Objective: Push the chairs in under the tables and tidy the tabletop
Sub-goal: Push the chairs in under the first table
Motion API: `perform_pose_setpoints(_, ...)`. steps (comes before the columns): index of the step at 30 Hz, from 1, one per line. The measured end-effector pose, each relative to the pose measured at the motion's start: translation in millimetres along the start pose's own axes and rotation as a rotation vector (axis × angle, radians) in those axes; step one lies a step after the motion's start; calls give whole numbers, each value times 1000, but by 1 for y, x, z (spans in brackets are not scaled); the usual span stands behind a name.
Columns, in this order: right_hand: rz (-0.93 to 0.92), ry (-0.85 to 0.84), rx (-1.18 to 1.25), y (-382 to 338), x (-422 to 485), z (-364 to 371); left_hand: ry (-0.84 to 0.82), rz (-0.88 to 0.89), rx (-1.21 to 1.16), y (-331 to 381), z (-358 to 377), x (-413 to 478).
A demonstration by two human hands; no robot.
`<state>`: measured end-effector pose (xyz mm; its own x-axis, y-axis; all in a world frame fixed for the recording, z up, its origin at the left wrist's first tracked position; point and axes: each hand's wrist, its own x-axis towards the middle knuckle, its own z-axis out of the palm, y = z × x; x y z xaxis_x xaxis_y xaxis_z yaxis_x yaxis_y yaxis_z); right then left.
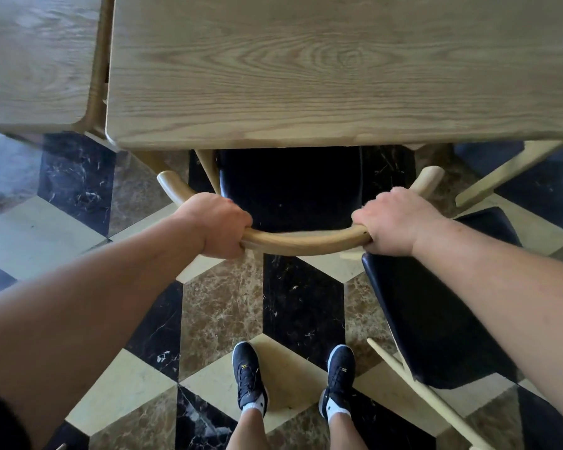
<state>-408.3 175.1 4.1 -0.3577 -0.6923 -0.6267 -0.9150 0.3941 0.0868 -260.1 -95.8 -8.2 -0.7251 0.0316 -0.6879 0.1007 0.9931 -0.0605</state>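
Note:
A wooden chair with a curved backrest rail [301, 242] and a black seat [290, 186] stands straight ahead of me. Its seat's far part lies under the near edge of the light oak table [306, 76]. My left hand [216, 224] is wrapped around the rail's left part. My right hand [394, 219] grips the rail's right part. The tabletop shows bare wood in this view.
A second oak table [33, 60] stands close on the left, a narrow gap between the two. Another black-seated chair [436, 313] stands pulled out at my right, close to my right forearm. My feet [293, 378] stand on a patterned marble floor.

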Motion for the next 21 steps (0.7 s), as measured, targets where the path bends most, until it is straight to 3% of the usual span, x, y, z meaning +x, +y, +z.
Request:
perform_pose_setpoints(3, 187, 55, 70, -20, -14, 0, 96, -128, -17, 14, 3, -11)
perform_pose_setpoints(6, 248, 117, 175, -37, -42, 2, 175, -208, -162, 34, 5, -27)
perform_pose_setpoints(13, 347, 188, 328, -53, -158, 15, 376, 19, -350, 114, -27, -72)
perform_pose_setpoints(21, 638, 211, 387, -26, -308, 91, 360, 244, -328, 259, -79, -79)
